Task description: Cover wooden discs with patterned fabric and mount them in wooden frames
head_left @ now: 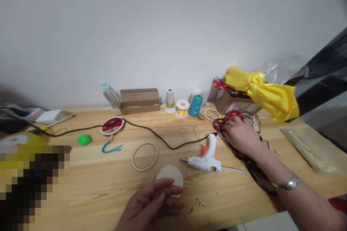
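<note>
Left-hand fingers (162, 197) are held half curled over a round plywood disc (169, 173), whether touching it being hidden; right-hand fingers (230, 124) are spread and pressed down on red-and-black patterned fabric (221, 125), toward the right of the pine workbench (108, 187). A white hot-glue gun (206, 160) is laid between the hands, beside a thin wooden hoop (144, 157).
</note>
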Demonstrator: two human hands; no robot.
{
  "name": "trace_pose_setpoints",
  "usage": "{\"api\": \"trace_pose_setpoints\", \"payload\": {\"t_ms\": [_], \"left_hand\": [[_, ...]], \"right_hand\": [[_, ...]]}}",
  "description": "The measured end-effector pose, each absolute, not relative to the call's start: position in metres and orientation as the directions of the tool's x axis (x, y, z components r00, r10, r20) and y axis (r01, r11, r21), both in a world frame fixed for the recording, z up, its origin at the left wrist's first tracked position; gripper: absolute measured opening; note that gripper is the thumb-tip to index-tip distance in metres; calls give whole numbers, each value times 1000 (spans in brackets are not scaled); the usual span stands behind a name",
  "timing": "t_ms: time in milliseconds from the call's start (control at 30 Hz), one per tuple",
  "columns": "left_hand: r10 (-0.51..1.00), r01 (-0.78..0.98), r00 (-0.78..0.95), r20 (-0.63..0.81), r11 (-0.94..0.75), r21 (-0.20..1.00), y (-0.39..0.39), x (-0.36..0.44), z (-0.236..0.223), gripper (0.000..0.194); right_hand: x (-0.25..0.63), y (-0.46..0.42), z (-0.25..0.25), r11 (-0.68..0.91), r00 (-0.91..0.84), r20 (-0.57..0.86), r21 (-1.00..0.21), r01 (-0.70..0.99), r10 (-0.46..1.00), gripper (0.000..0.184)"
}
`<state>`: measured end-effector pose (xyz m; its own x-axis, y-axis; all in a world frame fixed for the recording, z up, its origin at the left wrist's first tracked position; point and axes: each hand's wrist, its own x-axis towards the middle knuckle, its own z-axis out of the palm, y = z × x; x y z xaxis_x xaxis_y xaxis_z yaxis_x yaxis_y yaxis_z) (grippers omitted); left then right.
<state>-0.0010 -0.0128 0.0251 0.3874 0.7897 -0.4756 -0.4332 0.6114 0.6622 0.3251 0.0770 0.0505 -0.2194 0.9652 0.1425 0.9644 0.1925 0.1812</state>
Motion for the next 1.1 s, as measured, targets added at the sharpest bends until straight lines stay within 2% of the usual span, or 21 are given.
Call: {"api": "trace_pose_setpoints", "payload": {"t_ms": [100,200,333,400,467,500,533,567,600,633,700,767,833,900,967,1100], "left_hand": [[788,-434,386,-479,613,660,-12,0,27,27],[787,-433,381,-486,616,658,-13,0,28,28],[785,-425,394,-479,617,662,-13,-2,24,28],[792,-430,405,-457,606,669,-13,-3,20,26],[809,-454,417,-414,580,676,-11,-3,17,28],[816,-474,429,-387,569,673,-10,-2,15,31],[816,-497,450,-362,566,658,-9,-1,15,34],[811,-524,479,-336,571,632,-8,0,16,37],[798,-549,516,-311,586,596,-7,2,17,40],[784,-577,552,-285,606,548,-7,3,20,44],[781,-637,584,-224,611,470,-7,6,25,51],[791,-673,577,-204,602,430,-9,7,29,50],[819,-702,531,-217,569,429,-10,6,31,36],[839,-712,478,-259,543,446,-11,4,30,28],[846,-712,437,-305,533,457,-11,2,28,28],[854,-731,403,-330,517,446,-10,1,25,29]], "right_hand": [[328,77,49,169,-188,178,117,979,966,27],[335,79,49,90,-87,261,1,996,961,28],[343,75,61,-55,158,419,-246,968,894,32],[338,66,73,-64,235,447,-364,929,863,34],[322,53,86,-16,263,410,-516,856,873,36],[310,46,90,18,260,364,-610,792,894,36],[297,38,93,39,261,239,-802,596,935,33],[281,31,94,13,216,100,-928,372,971,32],[265,24,93,-45,111,-24,-980,196,994,32],[249,18,90,-111,-7,-112,-991,68,994,32],[220,10,79,-239,-192,-230,-971,-26,954,31],[197,7,67,-288,-269,-277,-958,-4,923,31],[182,6,56,-265,-265,-273,-962,66,925,31],[174,7,48,-217,-232,-247,-965,147,941,27],[171,6,41,-143,-172,-181,-967,211,968,19],[170,3,30,101,-3,108,-918,384,994,25]]}}
